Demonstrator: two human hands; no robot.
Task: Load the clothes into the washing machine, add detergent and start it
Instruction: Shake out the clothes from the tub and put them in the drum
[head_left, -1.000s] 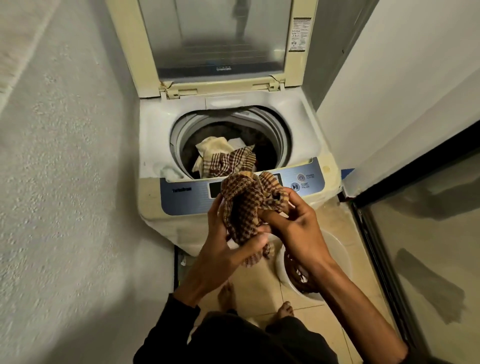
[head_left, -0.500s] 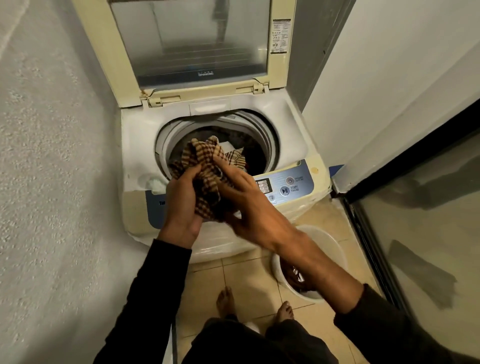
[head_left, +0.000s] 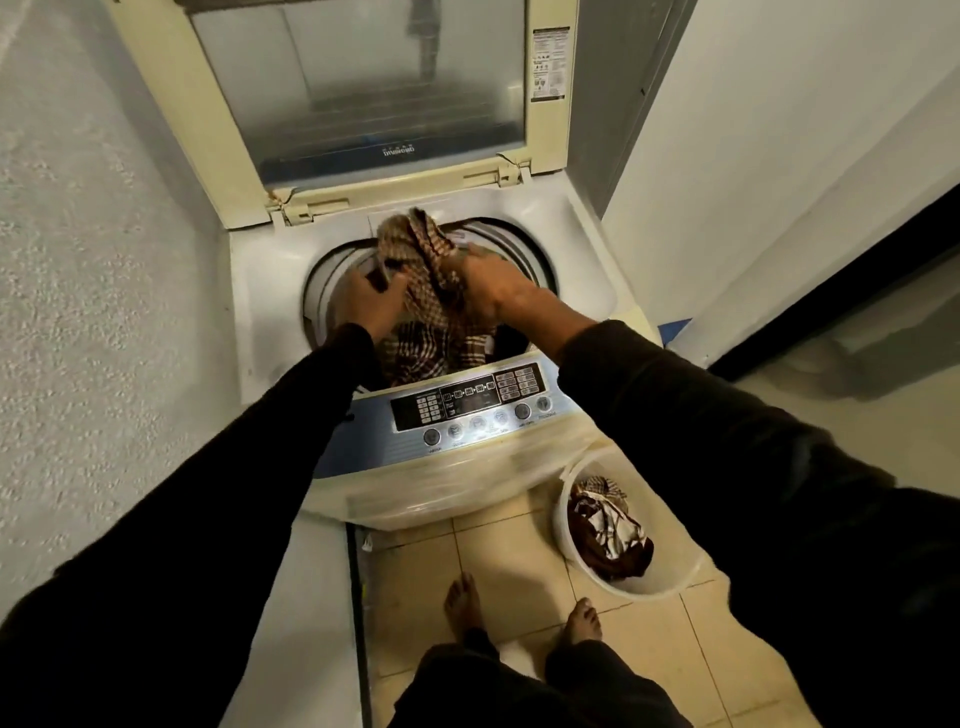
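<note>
A cream top-loading washing machine (head_left: 582, 244) stands with its lid (head_left: 363, 93) raised. Over its round drum opening hangs a brown checked cloth (head_left: 415, 249), bunched and partly draped down into the drum. My left hand (head_left: 366, 304) grips its left side and my right hand (head_left: 488, 286) grips its right side, both above the opening. More checked fabric (head_left: 421, 353) lies lower in the drum, under my hands. The blue control panel (head_left: 467, 410) with its buttons faces me below my wrists.
A white bucket (head_left: 569, 540) with dark and checked clothes (head_left: 608, 530) stands on the tiled floor at the right of the machine. A rough wall runs along the left, a white wall and a dark door frame along the right. My bare feet (head_left: 519, 608) stand in front.
Both hands have carried the checked cloth from in front of the control panel up and forward over the drum opening. The view has shifted closer to the machine.
</note>
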